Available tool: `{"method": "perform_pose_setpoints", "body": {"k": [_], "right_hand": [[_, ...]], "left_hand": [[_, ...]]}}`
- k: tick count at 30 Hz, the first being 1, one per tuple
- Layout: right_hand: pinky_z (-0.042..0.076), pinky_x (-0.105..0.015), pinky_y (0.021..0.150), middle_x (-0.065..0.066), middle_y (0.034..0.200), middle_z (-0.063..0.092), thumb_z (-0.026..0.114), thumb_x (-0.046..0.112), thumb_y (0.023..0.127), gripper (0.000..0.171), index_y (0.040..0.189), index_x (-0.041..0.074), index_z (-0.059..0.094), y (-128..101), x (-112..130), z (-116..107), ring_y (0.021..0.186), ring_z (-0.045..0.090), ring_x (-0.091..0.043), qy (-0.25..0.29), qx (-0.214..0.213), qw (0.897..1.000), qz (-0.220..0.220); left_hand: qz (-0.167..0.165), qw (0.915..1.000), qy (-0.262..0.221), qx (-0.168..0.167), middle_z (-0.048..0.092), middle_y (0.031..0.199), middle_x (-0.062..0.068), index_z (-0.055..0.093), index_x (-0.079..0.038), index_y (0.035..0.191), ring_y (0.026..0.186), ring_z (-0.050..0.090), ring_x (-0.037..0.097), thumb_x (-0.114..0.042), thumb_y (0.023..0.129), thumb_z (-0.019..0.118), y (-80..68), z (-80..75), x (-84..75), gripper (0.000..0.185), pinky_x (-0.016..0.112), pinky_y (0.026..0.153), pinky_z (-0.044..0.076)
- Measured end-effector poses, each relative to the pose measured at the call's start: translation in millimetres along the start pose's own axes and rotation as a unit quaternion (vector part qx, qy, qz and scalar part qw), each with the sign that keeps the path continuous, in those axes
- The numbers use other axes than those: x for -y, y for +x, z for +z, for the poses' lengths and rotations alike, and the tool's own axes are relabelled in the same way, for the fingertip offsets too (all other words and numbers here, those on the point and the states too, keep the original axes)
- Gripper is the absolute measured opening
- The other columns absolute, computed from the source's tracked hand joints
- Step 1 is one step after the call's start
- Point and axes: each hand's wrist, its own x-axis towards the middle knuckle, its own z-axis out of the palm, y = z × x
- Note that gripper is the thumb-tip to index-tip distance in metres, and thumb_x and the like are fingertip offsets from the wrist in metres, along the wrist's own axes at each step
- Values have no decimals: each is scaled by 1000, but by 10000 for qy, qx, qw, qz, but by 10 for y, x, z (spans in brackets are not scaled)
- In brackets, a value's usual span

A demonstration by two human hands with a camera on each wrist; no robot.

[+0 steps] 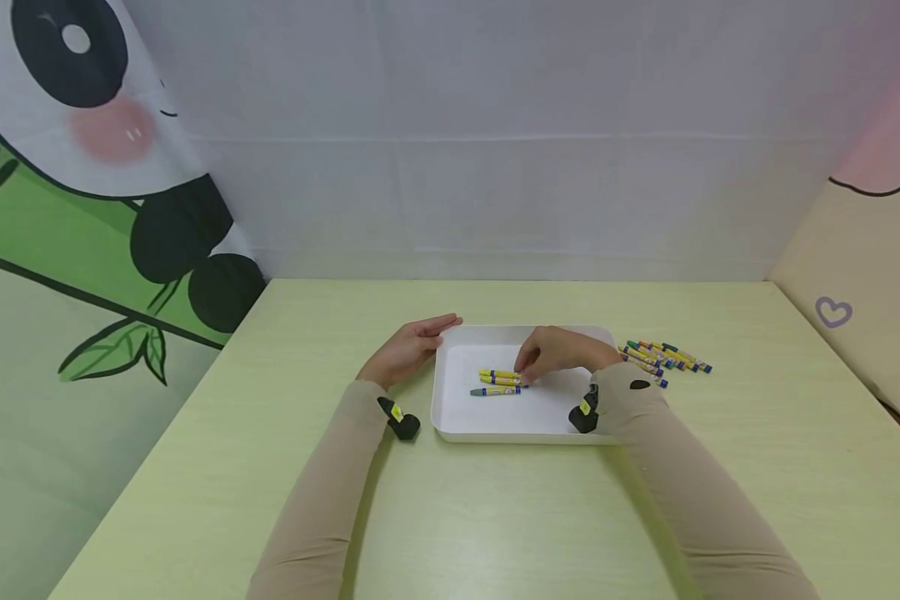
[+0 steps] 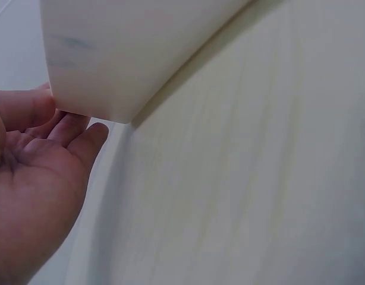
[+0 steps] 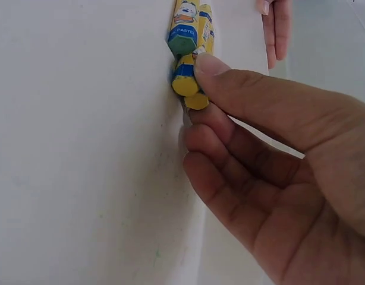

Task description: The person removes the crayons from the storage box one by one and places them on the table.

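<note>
Thumb and fingers of my left hand [image 1: 407, 350] grip the back left corner of a shallow white tray [image 1: 461, 417]. The left wrist view shows the tray's outer wall [image 2: 141, 53] with the thumb against it and some fingers hidden behind. Over the tray's middle, my right hand [image 1: 561, 348] pinches the ends of two yellow oil pastels [image 3: 186, 82] between thumb and forefinger. They lie among several paper-wrapped pastels on the tray floor. Nearest the front of this group is a green-ended oil pastel [image 1: 495, 391], lying crosswise.
More oil pastels [image 1: 671, 357], in yellow and blue wrappers, lie in a loose pile on the pale wooden table [image 1: 525, 517], right of the tray. A grey-white cloth backdrop [image 1: 510, 200] stands behind the table, with printed panels at both sides.
</note>
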Motion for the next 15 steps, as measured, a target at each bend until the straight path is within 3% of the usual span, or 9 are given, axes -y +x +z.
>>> {"method": "perform_pose_setpoints", "body": {"k": [15], "right_hand": [[45,-23,72,1,88,66,72,15,85,10,95,12,73,-61,48,-12,78,54,-13,84,-38,9997,-210]], "left_hand": [[-1,10000,51,-65,40,152,2,40,-9,147,144,31,16,2,100,39,-5,1,-8,48,37,117,28]]}}
